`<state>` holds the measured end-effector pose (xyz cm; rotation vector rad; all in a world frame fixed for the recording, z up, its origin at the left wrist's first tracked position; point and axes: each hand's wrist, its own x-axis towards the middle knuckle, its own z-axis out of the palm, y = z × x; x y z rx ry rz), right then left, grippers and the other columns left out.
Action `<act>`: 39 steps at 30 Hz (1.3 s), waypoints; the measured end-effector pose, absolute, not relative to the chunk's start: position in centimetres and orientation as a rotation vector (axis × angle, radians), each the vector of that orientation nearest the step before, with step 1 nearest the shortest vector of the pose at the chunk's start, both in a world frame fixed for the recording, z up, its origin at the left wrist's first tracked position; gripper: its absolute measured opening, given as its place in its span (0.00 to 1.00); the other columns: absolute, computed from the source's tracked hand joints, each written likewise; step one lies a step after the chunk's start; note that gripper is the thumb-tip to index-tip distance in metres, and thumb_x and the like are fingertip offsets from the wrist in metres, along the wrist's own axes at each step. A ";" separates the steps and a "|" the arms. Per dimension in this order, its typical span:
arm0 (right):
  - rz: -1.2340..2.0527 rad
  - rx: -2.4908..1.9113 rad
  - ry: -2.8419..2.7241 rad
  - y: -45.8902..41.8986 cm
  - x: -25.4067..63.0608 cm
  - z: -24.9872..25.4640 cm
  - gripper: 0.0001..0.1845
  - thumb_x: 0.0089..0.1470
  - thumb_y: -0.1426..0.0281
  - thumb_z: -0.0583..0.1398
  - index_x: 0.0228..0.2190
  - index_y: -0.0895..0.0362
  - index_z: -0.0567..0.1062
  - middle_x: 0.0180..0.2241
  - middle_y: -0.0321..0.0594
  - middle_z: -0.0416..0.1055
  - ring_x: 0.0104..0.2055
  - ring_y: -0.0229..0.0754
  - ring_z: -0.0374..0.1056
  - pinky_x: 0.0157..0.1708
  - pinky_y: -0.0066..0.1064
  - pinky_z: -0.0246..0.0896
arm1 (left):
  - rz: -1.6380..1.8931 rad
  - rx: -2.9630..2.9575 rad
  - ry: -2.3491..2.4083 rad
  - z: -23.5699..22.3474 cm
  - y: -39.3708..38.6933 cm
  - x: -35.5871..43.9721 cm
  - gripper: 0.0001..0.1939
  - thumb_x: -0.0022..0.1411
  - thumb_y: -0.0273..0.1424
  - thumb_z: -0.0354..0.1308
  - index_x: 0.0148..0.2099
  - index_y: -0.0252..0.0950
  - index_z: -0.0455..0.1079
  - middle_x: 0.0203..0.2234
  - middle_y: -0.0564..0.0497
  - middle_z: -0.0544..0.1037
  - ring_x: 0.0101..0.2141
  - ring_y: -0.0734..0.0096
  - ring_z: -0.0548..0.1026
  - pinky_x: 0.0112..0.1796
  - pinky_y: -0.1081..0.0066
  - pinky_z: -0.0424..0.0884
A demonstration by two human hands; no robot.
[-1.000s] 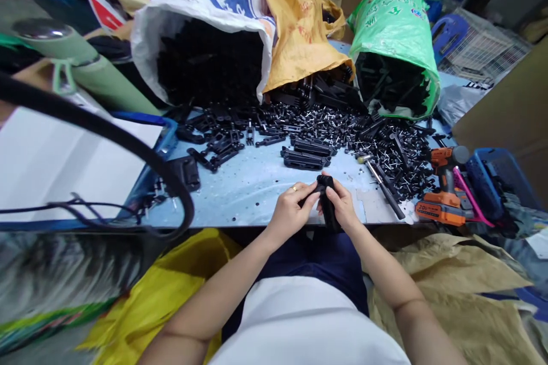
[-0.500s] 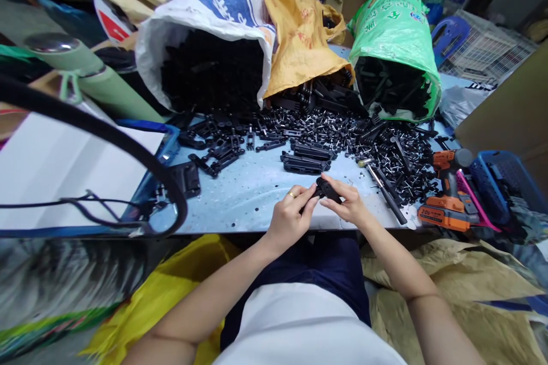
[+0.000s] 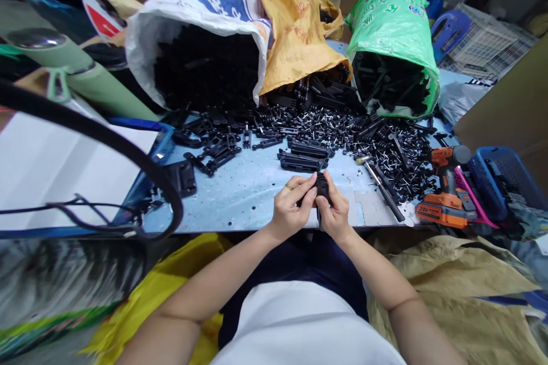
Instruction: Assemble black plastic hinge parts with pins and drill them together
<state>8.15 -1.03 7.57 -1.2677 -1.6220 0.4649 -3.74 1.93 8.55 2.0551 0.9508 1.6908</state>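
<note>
Both hands meet over the front of the blue work table (image 3: 231,199), pinching one black plastic part (image 3: 322,186) between them. My left hand (image 3: 293,205) is closed on its left side, with a ring on one finger. My right hand (image 3: 334,209) grips the other side, its thumb and fingers against the part. Much of the part is covered by the fingers, so its full shape is hidden. Just beyond the hands lie several long black plastic pieces (image 3: 302,161), side by side. Behind them spreads a heap of small black parts with metal pins (image 3: 325,128).
A hammer (image 3: 381,188) and an orange cordless drill (image 3: 445,208) lie to the right, beside a blue basket (image 3: 507,154). White (image 3: 137,40), orange (image 3: 295,45) and green (image 3: 387,28) sacks of black parts line the back. A black cable (image 3: 107,134) arcs across the left.
The black part has been turned more upright between my hands. My right hand has shifted left and down, closer to the left one. The camera view has moved slightly.
</note>
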 end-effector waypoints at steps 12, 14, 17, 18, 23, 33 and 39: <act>1.211 -1.292 -1.367 1.1 10.4 9.9 0.33 0.50 0.53 0.55 0.55 0.53 0.63 0.23 0.31 0.63 0.19 0.29 0.60 0.19 0.24 0.63 | 1.131 1.801 0.942 11.0 5.3 -5.0 0.14 0.56 0.30 0.53 0.42 0.33 0.75 0.25 0.51 0.71 0.25 0.76 0.69 0.25 0.75 0.67; 1.258 -1.305 -1.347 1.1 10.8 10.7 0.33 0.49 0.54 0.57 0.55 0.53 0.64 0.23 0.30 0.63 0.18 0.28 0.60 0.18 0.23 0.62 | 1.120 1.710 0.934 10.9 5.2 -4.8 0.14 0.55 0.31 0.54 0.42 0.34 0.74 0.25 0.51 0.71 0.24 0.76 0.68 0.25 0.75 0.66; 1.301 -1.327 -1.337 1.0 11.3 11.5 0.33 0.48 0.54 0.58 0.54 0.53 0.64 0.21 0.29 0.62 0.17 0.27 0.59 0.17 0.22 0.61 | 1.125 1.620 0.926 10.8 4.8 -4.4 0.14 0.54 0.32 0.55 0.43 0.35 0.74 0.25 0.52 0.71 0.24 0.77 0.68 0.24 0.75 0.66; 1.317 -1.336 -1.337 1.0 11.5 11.6 0.33 0.48 0.54 0.58 0.54 0.53 0.64 0.21 0.29 0.62 0.17 0.27 0.59 0.17 0.21 0.61 | 1.118 1.601 0.926 10.8 4.7 -4.3 0.14 0.54 0.33 0.55 0.43 0.35 0.74 0.25 0.52 0.71 0.24 0.77 0.68 0.23 0.75 0.65; 1.401 -1.382 -1.321 0.9 11.8 11.6 0.34 0.46 0.55 0.60 0.53 0.55 0.66 0.21 0.29 0.62 0.17 0.27 0.60 0.15 0.20 0.60 | 1.051 1.483 0.907 10.6 4.5 -4.3 0.14 0.52 0.33 0.56 0.41 0.36 0.75 0.27 0.52 0.72 0.24 0.77 0.69 0.22 0.75 0.65; 1.352 -1.464 -1.137 0.0 9.8 10.0 0.34 0.48 0.53 0.57 0.54 0.55 0.65 0.21 0.29 0.61 0.16 0.27 0.59 0.15 0.21 0.59 | 1.059 1.215 1.032 8.5 3.6 -2.7 0.16 0.50 0.35 0.58 0.39 0.33 0.76 0.30 0.49 0.75 0.16 0.85 0.60 0.14 0.79 0.57; 0.994 -1.461 -1.275 -1.0 8.3 7.6 0.31 0.54 0.54 0.51 0.57 0.54 0.60 0.31 0.39 0.70 0.20 0.32 0.61 0.24 0.27 0.65 | 1.351 1.438 1.015 6.8 2.3 -2.1 0.15 0.57 0.35 0.52 0.44 0.35 0.73 0.26 0.52 0.71 0.17 0.84 0.63 0.16 0.80 0.62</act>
